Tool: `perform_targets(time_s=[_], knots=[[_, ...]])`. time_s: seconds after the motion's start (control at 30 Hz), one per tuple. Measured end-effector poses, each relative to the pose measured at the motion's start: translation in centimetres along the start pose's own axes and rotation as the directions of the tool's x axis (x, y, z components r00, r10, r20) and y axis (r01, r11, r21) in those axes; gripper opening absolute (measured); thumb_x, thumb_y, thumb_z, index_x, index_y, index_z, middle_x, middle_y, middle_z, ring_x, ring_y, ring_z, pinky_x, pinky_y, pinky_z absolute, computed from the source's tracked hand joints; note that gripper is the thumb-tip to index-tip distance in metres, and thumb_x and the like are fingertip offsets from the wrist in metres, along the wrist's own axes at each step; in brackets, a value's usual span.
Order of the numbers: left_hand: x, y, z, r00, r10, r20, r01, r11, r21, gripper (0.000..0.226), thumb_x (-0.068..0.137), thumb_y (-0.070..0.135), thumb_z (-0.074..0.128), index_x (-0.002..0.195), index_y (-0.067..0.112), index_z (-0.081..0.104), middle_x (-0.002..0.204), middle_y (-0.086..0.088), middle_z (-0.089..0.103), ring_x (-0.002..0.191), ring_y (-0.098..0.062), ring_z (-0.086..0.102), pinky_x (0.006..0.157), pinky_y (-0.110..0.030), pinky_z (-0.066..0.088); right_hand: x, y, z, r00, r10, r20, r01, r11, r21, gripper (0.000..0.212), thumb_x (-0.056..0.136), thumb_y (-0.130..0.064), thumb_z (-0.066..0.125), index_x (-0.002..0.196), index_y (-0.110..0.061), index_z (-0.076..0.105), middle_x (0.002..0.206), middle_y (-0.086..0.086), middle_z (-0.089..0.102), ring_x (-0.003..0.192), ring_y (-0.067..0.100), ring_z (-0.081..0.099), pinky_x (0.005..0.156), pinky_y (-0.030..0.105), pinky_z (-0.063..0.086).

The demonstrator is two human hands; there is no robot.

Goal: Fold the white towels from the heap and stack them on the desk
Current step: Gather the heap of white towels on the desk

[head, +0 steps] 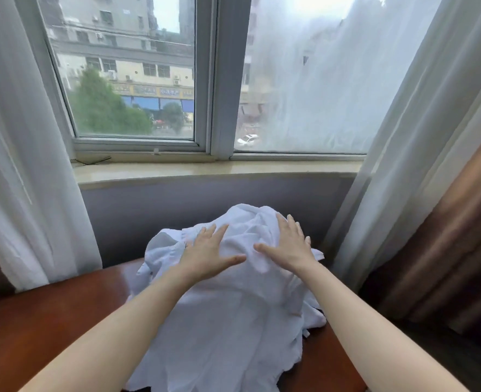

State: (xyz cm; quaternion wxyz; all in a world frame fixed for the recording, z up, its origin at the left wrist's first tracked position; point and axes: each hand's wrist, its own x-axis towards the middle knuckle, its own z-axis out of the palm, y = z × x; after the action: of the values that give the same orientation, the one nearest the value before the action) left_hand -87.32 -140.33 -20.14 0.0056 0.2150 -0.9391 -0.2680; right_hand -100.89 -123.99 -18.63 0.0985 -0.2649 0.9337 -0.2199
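Head view shows our left grip (208, 251) and right grip (290, 244) both laid flat, fingers straight and spread, palms down on the heap of white towels (233, 321); neither holds any cloth. The heap sits on the brown desk (50, 321), straight in front of us. Its long axis runs away from us toward the window (132, 80), rising to a crest at the far end. Our grips rest side by side near that crest, thumbs pointing at each other, the right one a little farther up. The towels thus lie directly beneath both, and neither is clearly nearer. We see no folded towel on the desk, so we judge the folding not yet begun; the next move would call for pinching out a single top layer.
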Motion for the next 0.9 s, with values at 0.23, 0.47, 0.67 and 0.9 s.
perform_targets(time_s=[0.23, 0.47, 0.67, 0.9], knots=[[3.5, 0.4, 4.5, 0.918, -0.391, -0.066, 0.384, 0.918, -0.098, 0.138, 0.036, 0.103, 0.042, 0.153, 0.045, -0.005, 0.164, 0.01, -0.011, 0.15, -0.021, -0.017, 0.117, -0.059, -0.002, 4.2, 4.5, 2.8, 0.987, 0.099, 0.129, -0.129, 0.96, 0.247, 0.149, 0.034, -0.091, 0.064, 0.151, -0.044, -0.016, 0.163, -0.006, -0.014, 0.15, 0.019, -0.016, 0.122, 0.051, 0.006], [4.2, 0.7, 5.6, 0.838, -0.545, -0.04, 0.535, 0.833, -0.141, 0.151, 0.023, 0.107, 0.045, 0.15, 0.046, -0.01, 0.163, 0.0, -0.019, 0.151, -0.032, -0.004, 0.119, -0.056, 0.011, 6.2, 6.7, 4.0, 0.906, 0.219, 0.363, -0.306, 0.931, 0.2, 0.162, 0.016, -0.103, 0.053, 0.146, -0.047, -0.026, 0.159, -0.009, -0.03, 0.148, 0.029, -0.025, 0.118, 0.058, -0.003], [3.4, 1.2, 6.0, 0.793, -0.597, -0.122, 0.584, 0.801, -0.13, 0.137, 0.036, 0.104, 0.049, 0.151, 0.038, 0.013, 0.151, -0.006, 0.035, 0.129, -0.027, 0.049, 0.084, -0.037, 0.043, 6.4, 6.8, 4.3, 0.919, 0.174, 0.353, -0.304, 0.883, 0.356, 0.16, 0.029, -0.087, 0.072, 0.152, -0.037, -0.017, 0.162, -0.004, -0.006, 0.149, 0.024, 0.016, 0.114, 0.045, 0.027], [1.7, 3.3, 6.5, 0.836, -0.487, -0.254, 0.424, 0.866, -0.265, 0.044, 0.066, 0.078, 0.053, 0.081, 0.038, 0.065, 0.081, 0.019, 0.067, 0.082, -0.007, 0.063, 0.075, -0.041, 0.056, 5.0, 6.2, 3.4, 0.973, 0.1, 0.206, -0.183, 0.88, 0.438, 0.132, 0.044, -0.069, 0.079, 0.151, -0.029, 0.012, 0.143, 0.001, 0.048, 0.13, 0.025, 0.048, 0.103, 0.046, 0.044]])
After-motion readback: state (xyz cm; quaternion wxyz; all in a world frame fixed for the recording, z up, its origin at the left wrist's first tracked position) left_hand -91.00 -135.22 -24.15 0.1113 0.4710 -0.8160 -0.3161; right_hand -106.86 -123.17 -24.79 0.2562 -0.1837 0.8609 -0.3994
